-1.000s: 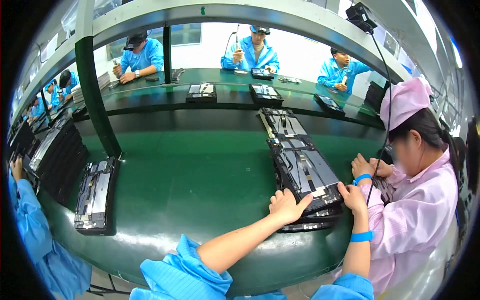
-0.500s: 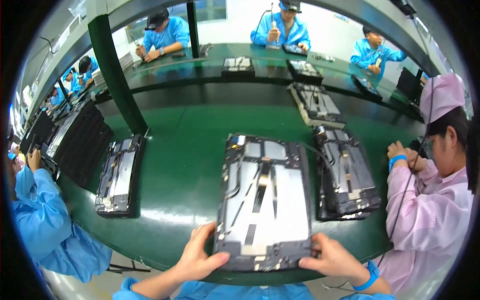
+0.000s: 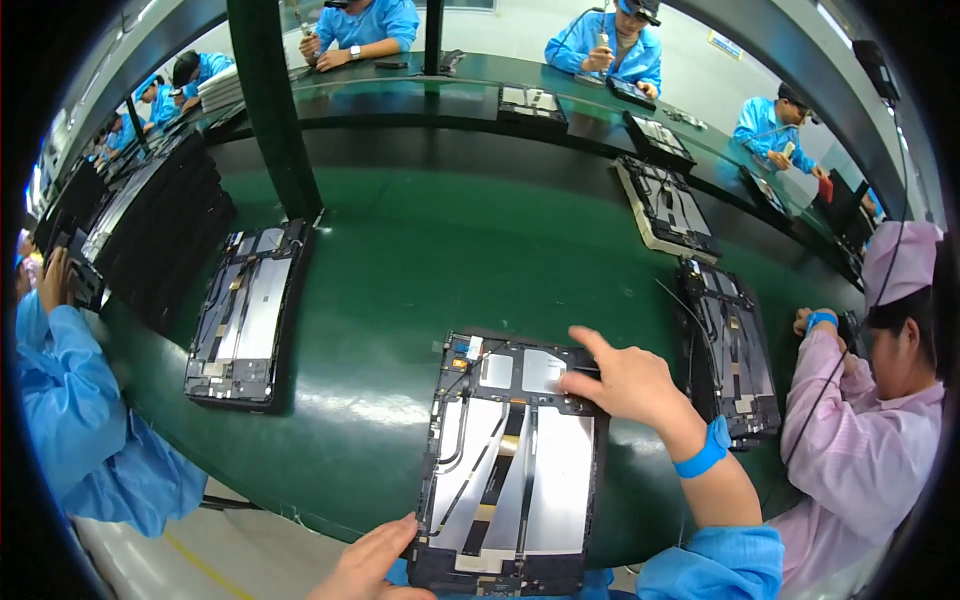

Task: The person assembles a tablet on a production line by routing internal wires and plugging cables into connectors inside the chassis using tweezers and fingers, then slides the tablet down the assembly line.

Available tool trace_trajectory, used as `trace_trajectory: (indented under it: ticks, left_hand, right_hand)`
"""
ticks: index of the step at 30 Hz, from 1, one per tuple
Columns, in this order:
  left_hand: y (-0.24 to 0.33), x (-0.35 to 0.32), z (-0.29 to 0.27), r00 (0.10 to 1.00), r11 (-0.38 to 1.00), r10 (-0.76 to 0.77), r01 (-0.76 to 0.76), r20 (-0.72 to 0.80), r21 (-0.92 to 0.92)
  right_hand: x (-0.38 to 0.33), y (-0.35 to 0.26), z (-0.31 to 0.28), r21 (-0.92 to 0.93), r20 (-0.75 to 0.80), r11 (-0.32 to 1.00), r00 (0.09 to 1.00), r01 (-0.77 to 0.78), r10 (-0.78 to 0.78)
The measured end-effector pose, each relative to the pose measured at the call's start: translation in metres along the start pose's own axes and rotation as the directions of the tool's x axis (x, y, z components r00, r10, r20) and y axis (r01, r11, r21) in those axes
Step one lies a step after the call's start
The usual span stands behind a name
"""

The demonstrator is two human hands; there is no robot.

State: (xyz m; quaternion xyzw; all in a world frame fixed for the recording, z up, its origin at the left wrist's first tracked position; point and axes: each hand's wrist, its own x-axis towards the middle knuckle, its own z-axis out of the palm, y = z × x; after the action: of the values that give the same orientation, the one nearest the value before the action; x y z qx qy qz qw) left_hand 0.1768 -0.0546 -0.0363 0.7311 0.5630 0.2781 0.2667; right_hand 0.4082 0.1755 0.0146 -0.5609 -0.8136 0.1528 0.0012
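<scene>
An opened tablet (image 3: 555, 475), with silver plates, a black frame and thin dark cables, lies right before me at the near table edge. My left hand (image 3: 372, 562) grips its lower left side, the fingertips on the frame and part of the hand cut off by the picture's lower border. At the upper right corner is my right hand (image 3: 640, 385), its thumb and forefinger spread to either side of that corner. The thumb touches the tablet, while the other fingers are partly hidden. A blue band circles the right wrist.
A pile of similar tablets (image 3: 240, 320) stands left, another (image 3: 735, 350) right with a loose cable. Farther back lies one more on a pale block (image 3: 668, 205). A green post (image 3: 270, 110) rises at the left. A person in pink (image 3: 850, 400) works close on the right.
My right hand has gone from the tablet's lower right corner up to its upper right corner. The tablet sits lower in view, and my left hand stays at its lower left side.
</scene>
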Motion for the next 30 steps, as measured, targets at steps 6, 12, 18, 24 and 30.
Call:
trace_trajectory:
  ticks: [6,12,18,24,30]
  left_hand:
    - [-0.002,0.011,0.005,0.975,0.963,0.223,-0.22,-0.004,0.153]
    - [0.002,0.008,0.011,0.924,0.912,0.363,-0.326,-0.122,0.251]
    - [0.005,-0.015,0.023,0.897,0.883,0.402,-0.327,-0.184,0.336]
    - [0.013,-0.007,0.003,0.918,0.931,0.316,-0.252,-0.239,0.263]
    - [0.013,0.028,-0.011,0.889,0.925,0.359,-0.297,-0.285,0.238]
  right_hand:
    - [-0.002,0.021,0.009,0.226,-0.059,0.974,0.998,0.021,-0.008]
    - [-0.006,0.01,0.009,-0.017,-0.08,0.997,0.994,0.07,-0.072]
    - [-0.015,0.011,0.001,0.016,0.032,0.991,0.99,0.136,-0.137]
    - [-0.003,-0.01,-0.025,-0.063,-0.219,0.981,0.956,0.185,-0.194]
    - [0.0,-0.06,-0.004,0.302,-0.077,0.663,0.711,0.685,-0.699]
